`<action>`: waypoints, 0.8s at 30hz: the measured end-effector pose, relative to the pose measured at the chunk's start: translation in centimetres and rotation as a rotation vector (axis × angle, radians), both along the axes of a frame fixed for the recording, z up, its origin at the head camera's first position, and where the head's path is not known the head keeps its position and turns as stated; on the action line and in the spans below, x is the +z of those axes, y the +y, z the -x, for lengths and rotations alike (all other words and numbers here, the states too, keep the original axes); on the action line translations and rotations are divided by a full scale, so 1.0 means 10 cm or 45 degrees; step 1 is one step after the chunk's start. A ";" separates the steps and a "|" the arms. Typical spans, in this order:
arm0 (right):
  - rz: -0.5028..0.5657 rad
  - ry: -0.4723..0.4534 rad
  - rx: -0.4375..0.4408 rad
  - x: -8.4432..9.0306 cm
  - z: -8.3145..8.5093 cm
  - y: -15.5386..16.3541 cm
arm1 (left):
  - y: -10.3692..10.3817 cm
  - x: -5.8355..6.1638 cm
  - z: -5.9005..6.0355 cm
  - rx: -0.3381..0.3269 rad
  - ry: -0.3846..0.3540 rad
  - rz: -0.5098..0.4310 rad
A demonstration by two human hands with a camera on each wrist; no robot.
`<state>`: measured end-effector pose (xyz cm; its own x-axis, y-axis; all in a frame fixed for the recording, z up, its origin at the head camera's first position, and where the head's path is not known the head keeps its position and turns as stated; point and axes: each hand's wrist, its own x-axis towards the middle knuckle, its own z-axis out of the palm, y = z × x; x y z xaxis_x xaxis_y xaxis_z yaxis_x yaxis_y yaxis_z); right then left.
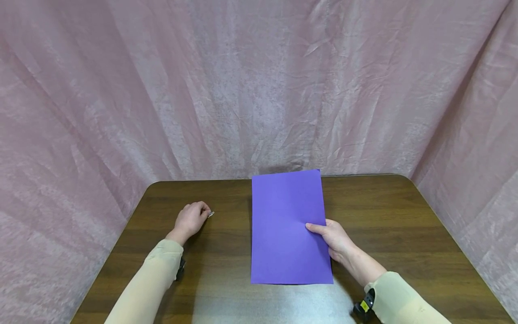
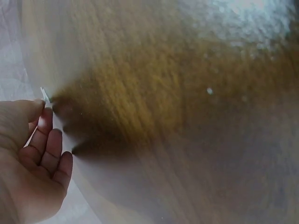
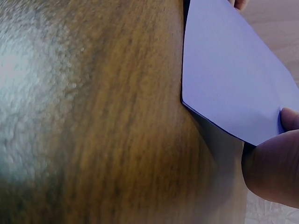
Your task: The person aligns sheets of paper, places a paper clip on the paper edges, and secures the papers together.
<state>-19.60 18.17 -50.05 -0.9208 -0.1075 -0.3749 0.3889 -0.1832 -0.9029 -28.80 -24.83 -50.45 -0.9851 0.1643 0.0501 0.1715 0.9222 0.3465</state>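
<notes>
A purple sheet of paper [image 1: 287, 225] lies lengthwise in the middle of the dark wooden table [image 1: 404, 234]. My right hand [image 1: 325, 233] pinches its right edge, thumb on top and fingers underneath. In the right wrist view the paper [image 3: 229, 79] is raised a little off the wood beside the thumb [image 3: 273, 170]. My left hand [image 1: 202, 212] rests on the table to the left of the sheet, fingers curled. It pinches a small silvery thing [image 1: 211, 214], which looks like a clip. The left wrist view shows the small silvery thing [image 2: 44, 95] at the fingertips [image 2: 46, 122].
Pink crumpled cloth [image 1: 259, 90] hangs behind and on both sides of the table. The rounded far corners and the left edge [image 1: 121, 234] of the table are in view. Bright light reflects off the wood [image 1: 267, 301] near me.
</notes>
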 end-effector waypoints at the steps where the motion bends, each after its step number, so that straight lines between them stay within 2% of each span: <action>1: 0.000 0.000 -0.001 0.00 0.00 0.00 | -0.01 0.00 0.00 -0.003 0.005 -0.001; 10: -0.006 -0.004 -0.015 0.01 -0.01 0.00 | -0.09 -0.07 0.00 -0.084 0.051 -0.054; 18: -0.002 -0.002 -0.012 0.00 0.00 0.01 | -0.12 -0.10 -0.01 -0.047 0.020 -0.063; 24: -0.001 0.004 -0.003 0.00 -0.01 0.01 | -0.13 -0.10 -0.02 -0.048 0.040 -0.056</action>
